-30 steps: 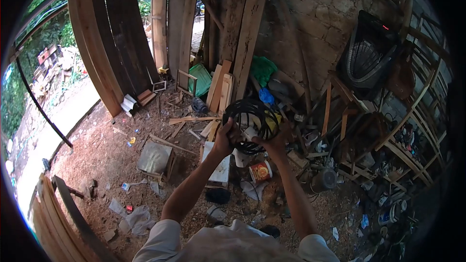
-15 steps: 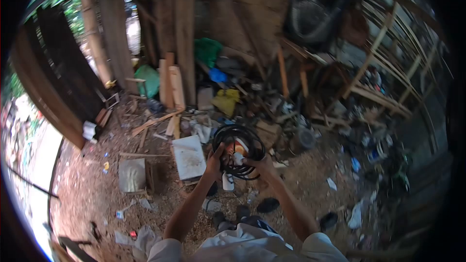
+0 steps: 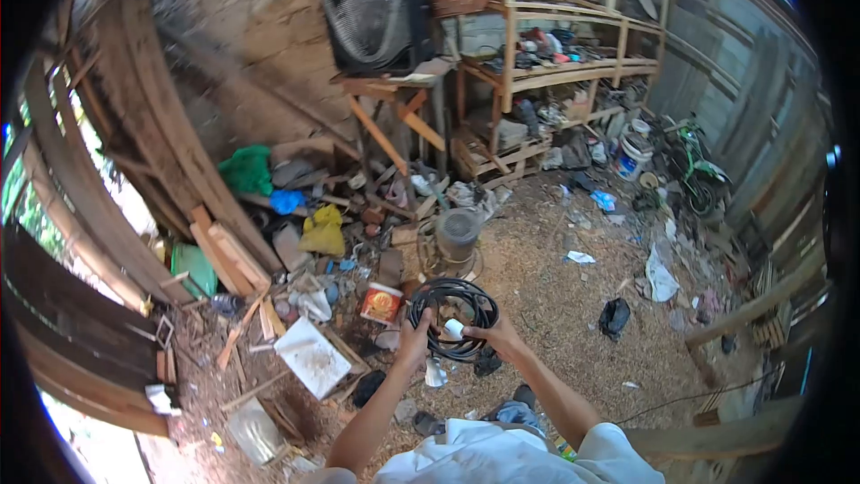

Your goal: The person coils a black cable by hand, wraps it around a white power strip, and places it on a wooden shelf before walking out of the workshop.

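Observation:
A coil of black cable [image 3: 455,288] is held in front of my body, several loops thick. My left hand [image 3: 413,341] grips its left side, the thumb lying over the loops. On the opposite side my right hand [image 3: 498,335] is closed around the loops. A small white end piece [image 3: 454,329], perhaps a plug or socket, shows inside the ring at my right fingertips. Beyond the coil, a red and white bucket [image 3: 382,303] stands on the littered ground.
A dark cylindrical container [image 3: 458,231] stands ahead. To the left lie a white board [image 3: 313,358] and a metal-topped stool [image 3: 256,433]. Wooden shelves [image 3: 573,76] hold clutter at the back. A green small bike [image 3: 697,166] leans at the right; a wooden beam [image 3: 717,438] lies near my right side.
My view has swung to the right, bringing the shelves and bike into sight. Both hands still hold the coil of cable.

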Motion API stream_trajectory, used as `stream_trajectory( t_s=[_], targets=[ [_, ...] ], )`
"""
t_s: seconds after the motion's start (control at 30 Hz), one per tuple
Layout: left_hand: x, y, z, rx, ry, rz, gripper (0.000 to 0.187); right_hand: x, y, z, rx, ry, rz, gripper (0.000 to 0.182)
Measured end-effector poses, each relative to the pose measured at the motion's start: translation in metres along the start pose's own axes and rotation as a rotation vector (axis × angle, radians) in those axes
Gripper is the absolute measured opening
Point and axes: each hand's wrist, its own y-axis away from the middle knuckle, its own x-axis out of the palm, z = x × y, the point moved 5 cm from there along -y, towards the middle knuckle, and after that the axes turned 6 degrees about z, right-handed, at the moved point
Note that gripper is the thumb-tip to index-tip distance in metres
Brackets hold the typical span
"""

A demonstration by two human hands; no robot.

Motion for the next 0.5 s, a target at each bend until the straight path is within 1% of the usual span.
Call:
stream_trajectory(
  t_s=[0.07, 0.1, 0.2, 0.23, 0.27, 0.3, 0.33, 0.37, 0.4, 0.43, 0.5],
  targets=[
    [0.044, -0.003, -0.005, -0.033, -0.089, 0.051, 0.03, -0.041, 0.003, -0.01, -0.01, -0.07, -0.033, 0.055],
    [0.067, -0.007, -0.007, -0.039, -0.139, 0.076, 0.029, -0.055, 0.021, 0.016, -0.011, -0.013, -0.115, 0.044],
    [0.134, -0.024, 0.009, -0.047, -0.292, 0.134, 0.029, -0.125, 0.032, 0.018, -0.022, -0.047, -0.164, 0.031],
    [0.156, -0.032, 0.017, -0.048, -0.343, 0.149, 0.03, -0.148, 0.041, 0.025, -0.029, -0.035, -0.236, 0.025],
    [0.179, -0.038, 0.026, -0.05, -0.393, 0.163, 0.031, -0.173, 0.042, 0.025, -0.027, -0.035, -0.239, 0.025],
    [0.208, -0.037, 0.018, 0.05, -0.372, 0.144, 0.034, -0.195, 0.045, 0.028, -0.021, -0.035, -0.242, 0.024],
    [0.228, -0.046, 0.034, -0.044, -0.365, 0.191, 0.035, -0.216, 0.05, 0.031, -0.013, -0.036, -0.248, 0.024],
    [0.244, -0.059, 0.054, -0.14, -0.358, 0.241, 0.036, -0.237, 0.057, 0.036, -0.072, -0.089, -0.226, 0.023],
    [0.267, -0.063, 0.064, -0.235, -0.348, 0.293, 0.037, -0.259, 0.064, 0.038, -0.064, -0.054, -0.243, 0.023],
    [0.289, -0.065, 0.069, -0.272, -0.309, 0.297, 0.037, -0.281, 0.07, 0.04, -0.059, -0.016, -0.261, 0.022],
    [0.337, -0.07, 0.074, -0.217, -0.266, 0.396, 0.037, -0.322, 0.08, 0.047, -0.072, 0.042, -0.317, 0.023]
  ],
)
